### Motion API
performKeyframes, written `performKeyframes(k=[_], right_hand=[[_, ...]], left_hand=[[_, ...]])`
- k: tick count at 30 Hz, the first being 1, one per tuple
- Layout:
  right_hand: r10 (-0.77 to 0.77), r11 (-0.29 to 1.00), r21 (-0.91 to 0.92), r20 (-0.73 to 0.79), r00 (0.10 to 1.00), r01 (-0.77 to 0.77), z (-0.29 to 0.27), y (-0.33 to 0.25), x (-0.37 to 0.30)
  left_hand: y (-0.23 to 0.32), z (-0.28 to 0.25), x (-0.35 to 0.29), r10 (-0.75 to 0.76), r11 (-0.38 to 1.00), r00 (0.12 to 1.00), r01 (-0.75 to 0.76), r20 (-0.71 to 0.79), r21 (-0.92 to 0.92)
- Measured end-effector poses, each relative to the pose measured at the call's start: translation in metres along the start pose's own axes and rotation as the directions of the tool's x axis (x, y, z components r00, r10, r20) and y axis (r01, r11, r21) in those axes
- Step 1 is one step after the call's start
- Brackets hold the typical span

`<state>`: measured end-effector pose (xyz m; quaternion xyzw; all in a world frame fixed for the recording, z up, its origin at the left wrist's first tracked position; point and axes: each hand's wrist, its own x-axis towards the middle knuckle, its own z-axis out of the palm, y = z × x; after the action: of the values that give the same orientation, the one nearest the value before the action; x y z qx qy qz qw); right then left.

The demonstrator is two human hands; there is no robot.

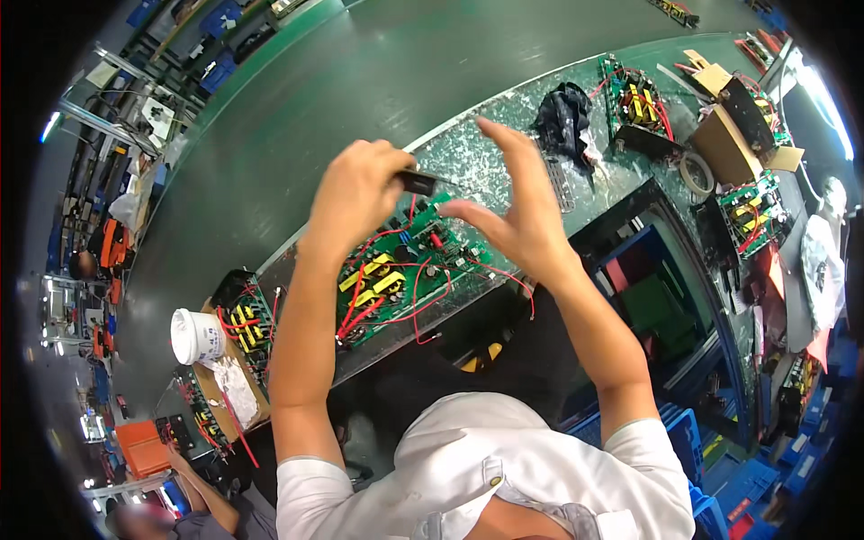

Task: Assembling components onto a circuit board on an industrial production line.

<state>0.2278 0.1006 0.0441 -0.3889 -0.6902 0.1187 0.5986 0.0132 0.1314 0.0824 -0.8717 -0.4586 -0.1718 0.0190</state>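
Above the bench edge, my left hand (354, 189) is closed around a small tool with a dark handle (417, 183); a thin light tip points right, its exact kind unclear. My right hand (526, 216) hovers just right of that tip, index finger and thumb spread, with nothing visible between them. Below both hands lies a green circuit board (463, 249) carrying yellow-wrapped coils (382, 281). Several loose red wires (447, 292) curl from it, some hanging past the bench's near edge. My left forearm covers part of the board's left side.
A black crumpled cloth (564, 121) lies beyond my right hand. Further right are another circuit board (637, 101), a tape roll (697, 173) and a cardboard box (727, 144). At left stands a white tub (196, 336). Another person's arm (202, 490) shows at lower left.
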Motion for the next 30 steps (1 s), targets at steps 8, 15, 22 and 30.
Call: performKeyframes(k=[8,15,22,30], right_hand=[[0.498,0.18,0.572,0.649,0.575,-0.8,0.026,0.076,-0.016],[0.602,-0.145,0.741,0.592,0.536,-0.656,0.047,0.074,-0.032],[0.608,-0.029,0.714,0.568,0.555,-0.699,0.047,0.073,-0.025],[0.698,0.019,0.559,0.587,0.411,-0.829,0.043,0.086,-0.035]], left_hand=[[-0.007,0.057,0.003,-0.351,0.847,0.919,0.231,-0.178,-0.479],[-0.009,0.093,-0.001,-0.498,0.054,0.787,0.448,0.365,-0.892],[-0.035,0.11,-0.003,-0.622,0.734,0.781,0.555,-0.06,-0.391],[-0.028,0.112,-0.001,-0.409,0.399,0.852,0.49,0.327,-0.775]])
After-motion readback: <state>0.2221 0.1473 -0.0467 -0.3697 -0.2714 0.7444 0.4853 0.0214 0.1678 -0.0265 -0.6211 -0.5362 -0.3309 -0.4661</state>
